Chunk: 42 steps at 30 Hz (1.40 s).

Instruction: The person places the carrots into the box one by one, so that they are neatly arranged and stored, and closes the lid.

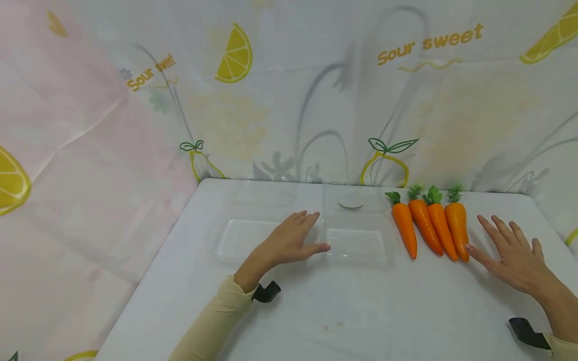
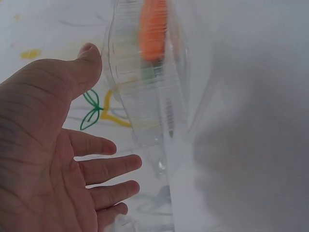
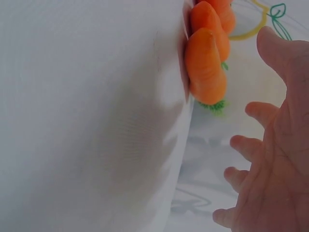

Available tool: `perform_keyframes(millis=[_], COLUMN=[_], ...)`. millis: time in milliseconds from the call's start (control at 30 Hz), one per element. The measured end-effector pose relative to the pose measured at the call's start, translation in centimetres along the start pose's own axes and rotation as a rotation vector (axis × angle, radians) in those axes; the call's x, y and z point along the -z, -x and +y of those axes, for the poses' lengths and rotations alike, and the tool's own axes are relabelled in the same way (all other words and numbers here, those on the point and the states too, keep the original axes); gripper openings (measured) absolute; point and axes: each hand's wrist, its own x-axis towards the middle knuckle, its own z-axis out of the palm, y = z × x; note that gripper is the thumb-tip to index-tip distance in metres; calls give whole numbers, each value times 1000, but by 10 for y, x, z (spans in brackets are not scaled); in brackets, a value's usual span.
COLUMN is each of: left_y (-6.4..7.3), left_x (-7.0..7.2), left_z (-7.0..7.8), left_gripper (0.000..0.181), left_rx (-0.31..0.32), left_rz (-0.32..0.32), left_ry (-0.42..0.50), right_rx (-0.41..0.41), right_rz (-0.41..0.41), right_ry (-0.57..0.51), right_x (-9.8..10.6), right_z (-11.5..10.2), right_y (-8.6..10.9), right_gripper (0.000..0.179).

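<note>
Several orange carrots (image 1: 436, 229) with green tops lie side by side on the white table, tops toward the back. To their right my right hand (image 1: 515, 255) is spread above the table, its thumb near the rightmost carrot (image 3: 205, 67); in the right wrist view its palm holds nothing. Two clear plastic boxes with their lids folded back stand left of the carrots: a left box (image 1: 244, 240) and a right box (image 1: 358, 245). My left hand (image 1: 291, 240) hovers over the left box, fingers extended and holding nothing. In the left wrist view, clear plastic (image 2: 145, 111) stands beyond the fingers.
The white table (image 1: 316, 311) meets a printed cloth backdrop (image 1: 289, 100) at its back edge. A small pale oval (image 1: 350, 203) shows on the right box's lid. Black straps (image 1: 266, 292) sit at both wrists.
</note>
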Motion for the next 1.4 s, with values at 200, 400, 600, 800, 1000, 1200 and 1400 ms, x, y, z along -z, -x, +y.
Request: perform_keyframes(millis=[200,400,600,800,1000,1200,1400], left_y=[2,1,-1,-1,-1,-2,-3], left_x=[-4,-8,-17,-21,-24,-25,-25], left_z=[5,9,7,7,8,8,8], left_gripper=[89,89,90,90,91,91,91], left_rx=[-2,-1,-23,-50,-62,-71,-54], left_rz=[-32,-50,-46,-22,-7,1,-23], left_ry=[27,12,-36,-79,-58,-64,-45], right_rx=[10,34,70,72,9,-1,-36], right_rz=[4,29,91,127,99,100,49], right_ry=[-21,-23,-7,-9,-50,-102,-138], right_x=[-2,-3,-2,-2,1,3,5], right_z=[0,-1,-1,-2,-7,-9,-8], right_y=[-1,-3,-8,-13,-18,-23,-28], right_gripper=[88,86,83,82,81,76,79])
